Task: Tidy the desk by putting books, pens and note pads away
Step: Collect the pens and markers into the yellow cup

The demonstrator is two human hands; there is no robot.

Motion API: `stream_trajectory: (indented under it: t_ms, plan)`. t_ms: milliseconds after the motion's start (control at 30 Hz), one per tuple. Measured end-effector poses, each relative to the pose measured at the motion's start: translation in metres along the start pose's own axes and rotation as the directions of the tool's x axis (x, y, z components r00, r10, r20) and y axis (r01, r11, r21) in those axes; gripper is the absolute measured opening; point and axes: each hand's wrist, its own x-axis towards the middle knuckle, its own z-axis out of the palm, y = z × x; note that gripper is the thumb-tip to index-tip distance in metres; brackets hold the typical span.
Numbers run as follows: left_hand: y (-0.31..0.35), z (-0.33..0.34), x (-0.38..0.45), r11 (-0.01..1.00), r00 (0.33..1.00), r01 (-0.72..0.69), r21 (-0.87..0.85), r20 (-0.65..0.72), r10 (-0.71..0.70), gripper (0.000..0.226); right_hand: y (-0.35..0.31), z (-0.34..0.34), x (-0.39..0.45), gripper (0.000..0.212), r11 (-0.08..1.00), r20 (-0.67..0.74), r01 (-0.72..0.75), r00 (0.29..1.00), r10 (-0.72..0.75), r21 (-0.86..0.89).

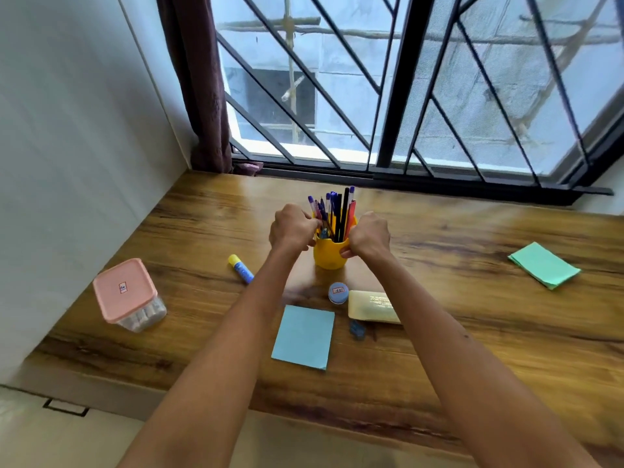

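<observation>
We are gripping the yellow cup with the right hand; left hand is pinching pens. Risk: crowded pens tipping the cup.

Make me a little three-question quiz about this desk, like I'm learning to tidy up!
1. True or false: the yellow pen cup lies tipped over on the desk.
2. Which pad is nearer the person: A) blue note pad B) green note pad?
3. Fill in: the glue stick lies to the ___ of the cup.

Key
1. False. It stands upright, full of pens, with the left hand at the pens and the right hand on its side.
2. A
3. left
</observation>
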Motion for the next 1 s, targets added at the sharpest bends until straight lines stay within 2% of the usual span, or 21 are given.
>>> stream_trajectory:
  t_ms: [267, 400, 733, 1000]
  plan:
    - [0.067, 0.061, -0.018, 0.99, 0.988, -0.143, 0.019, 0.057, 0.142, 0.016, 0.051, -0.071, 0.004, 0.036, 0.996, -0.163, -0.083, 0.983, 0.084, 0.015]
    - [0.108, 0.105, -0.039, 0.977, 0.97, -0.213, 0.019, 0.127, 0.209, 0.019, 0.086, -0.121, 0.0, 0.035, 0.992, -0.234, -0.125, 0.964, 0.13, 0.036]
    - [0.228, 0.244, -0.134, 0.925, 0.887, -0.381, -0.017, 0.277, 0.37, 0.026, 0.217, -0.275, -0.014, 0.03, 0.967, -0.37, -0.25, 0.894, 0.253, 0.056]
    - [0.315, 0.36, -0.224, 0.884, 0.789, -0.452, -0.12, 0.408, 0.459, 0.014, 0.334, -0.395, -0.029, 0.016, 0.919, -0.399, -0.36, 0.828, 0.395, 0.162]
